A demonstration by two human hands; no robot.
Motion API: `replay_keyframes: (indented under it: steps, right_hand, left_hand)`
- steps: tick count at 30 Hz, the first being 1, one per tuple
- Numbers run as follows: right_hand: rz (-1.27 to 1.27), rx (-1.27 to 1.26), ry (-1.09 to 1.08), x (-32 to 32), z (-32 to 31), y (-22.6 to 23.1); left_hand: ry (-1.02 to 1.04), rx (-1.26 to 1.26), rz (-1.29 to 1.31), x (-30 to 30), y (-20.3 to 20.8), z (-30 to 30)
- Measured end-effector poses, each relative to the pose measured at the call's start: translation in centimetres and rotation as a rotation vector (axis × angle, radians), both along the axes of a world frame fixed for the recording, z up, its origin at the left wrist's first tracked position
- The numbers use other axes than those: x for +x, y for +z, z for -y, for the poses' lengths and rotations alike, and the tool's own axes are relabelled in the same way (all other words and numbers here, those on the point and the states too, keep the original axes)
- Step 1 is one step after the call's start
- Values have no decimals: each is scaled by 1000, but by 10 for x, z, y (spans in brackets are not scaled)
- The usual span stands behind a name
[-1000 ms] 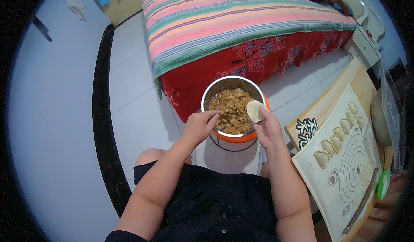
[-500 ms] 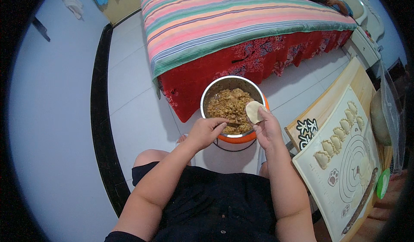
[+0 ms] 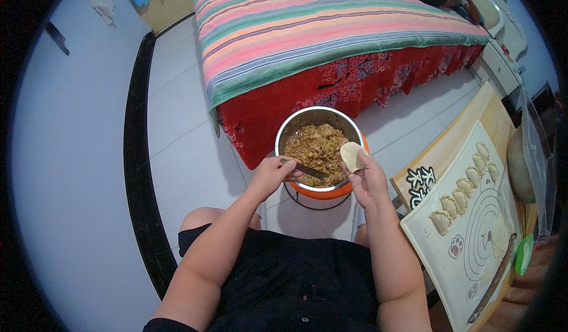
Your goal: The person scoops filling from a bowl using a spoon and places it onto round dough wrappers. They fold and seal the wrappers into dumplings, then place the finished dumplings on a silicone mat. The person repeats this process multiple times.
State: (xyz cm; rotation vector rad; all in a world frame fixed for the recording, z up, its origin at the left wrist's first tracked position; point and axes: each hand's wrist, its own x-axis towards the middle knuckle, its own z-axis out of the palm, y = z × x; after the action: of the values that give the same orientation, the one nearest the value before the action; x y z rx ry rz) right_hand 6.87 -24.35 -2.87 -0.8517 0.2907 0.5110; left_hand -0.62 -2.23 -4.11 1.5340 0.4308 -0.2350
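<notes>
While the left hand (image 3: 271, 177), fingers pinching a dark flat blade (image 3: 310, 171), slants it toward four o'clock over filling (image 3: 316, 142), a dough wrapper (image 3: 350, 154) sits at three o'clock from them, pinched in the right hand's (image 3: 369, 182) fingers.

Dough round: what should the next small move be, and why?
Probably scoop some filling with the dark flat tool in the left hand: its tip is at the filling, while the dough round, held by the right hand near the bowl's rim, looks bare on its visible face.
</notes>
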Motion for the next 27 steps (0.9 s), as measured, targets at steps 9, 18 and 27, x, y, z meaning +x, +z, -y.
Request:
replay_keyframes:
  steps: [9,18,27]
  right_hand:
    - [3,28,-156,7,4,-13]
    - [-40,-80,-217,7,6,-13]
    - [-238,160,67,-5,-2,-18]
  left_hand:
    - [254,-298,-180,1,-14,4]
    - [301,-384,-11,6,4,-26]
    - [215,-301,140,-6,61,-14]
